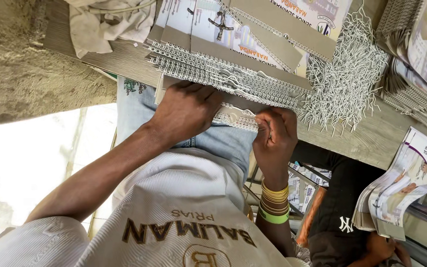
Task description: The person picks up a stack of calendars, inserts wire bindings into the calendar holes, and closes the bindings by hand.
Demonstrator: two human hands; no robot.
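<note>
Both our hands grip the near edge of a wire-bound calendar (238, 118) at the table's rim. Our left hand (186, 111) lies flat with fingers closed over its spiral binding, pressing it down. Our right hand (274, 133), bangles at the wrist, pinches the white wire comb between thumb and fingertips, though what exactly it holds is hard to make out. Further off sits a stack of bound calendars (233, 54), and to the right a loose heap of white wire hangers (344, 79) on the wooden table (371, 138). We judge the binding step is under way; next calls for steady pressure along the wire.
</note>
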